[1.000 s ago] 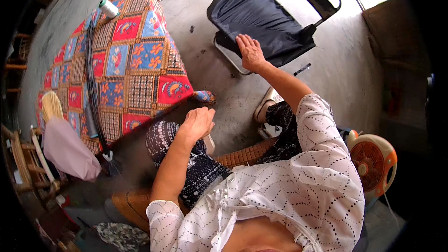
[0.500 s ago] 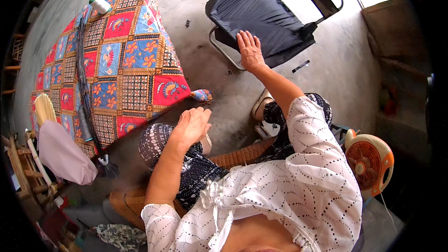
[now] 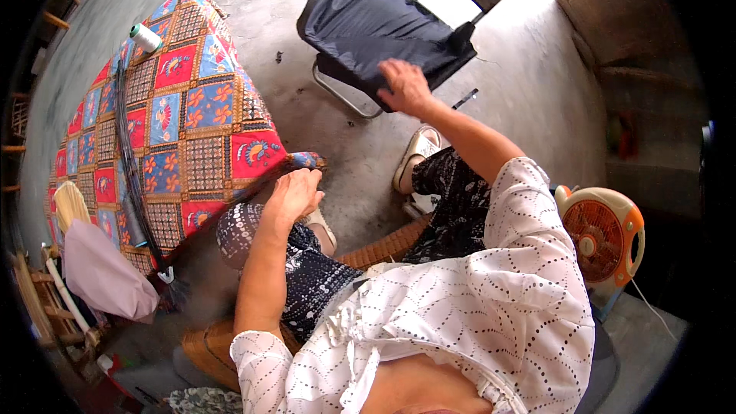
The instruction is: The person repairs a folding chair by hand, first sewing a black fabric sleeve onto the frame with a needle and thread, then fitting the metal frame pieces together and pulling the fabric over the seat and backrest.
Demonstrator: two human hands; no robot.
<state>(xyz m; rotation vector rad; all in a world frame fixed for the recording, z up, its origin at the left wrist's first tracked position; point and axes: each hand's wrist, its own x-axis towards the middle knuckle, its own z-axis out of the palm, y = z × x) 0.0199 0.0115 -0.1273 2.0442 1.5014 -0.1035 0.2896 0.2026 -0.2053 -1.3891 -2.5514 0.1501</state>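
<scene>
My right hand (image 3: 406, 88) is open, fingers spread and slightly blurred, over the near edge of a black cloth (image 3: 383, 27). That cloth is draped across the seat of a metal-framed chair (image 3: 349, 101); whether my fingertips touch it I cannot tell. Over my left knee hovers my left hand (image 3: 295, 193), its fingers loosely bent and nothing visible in them. Left of it stands a table under a patchwork-patterned cloth (image 3: 203, 146). A bundle of thin dark rods (image 3: 129, 142) lies along it, with a white thread cone (image 3: 146, 37) at the far end.
An orange and cream fan (image 3: 602, 236) stands at my right. A pale mauve cloth (image 3: 107, 268) hangs by a wooden frame (image 3: 57, 310) at the left. A dark strip (image 3: 465, 98) lies on the concrete floor (image 3: 537, 100) near the chair. I sit on a woven seat (image 3: 383, 247).
The view has shifted, so the chair and table sit further left. My right hand has drawn back toward the cloth's near edge. My left hand stays by my knee.
</scene>
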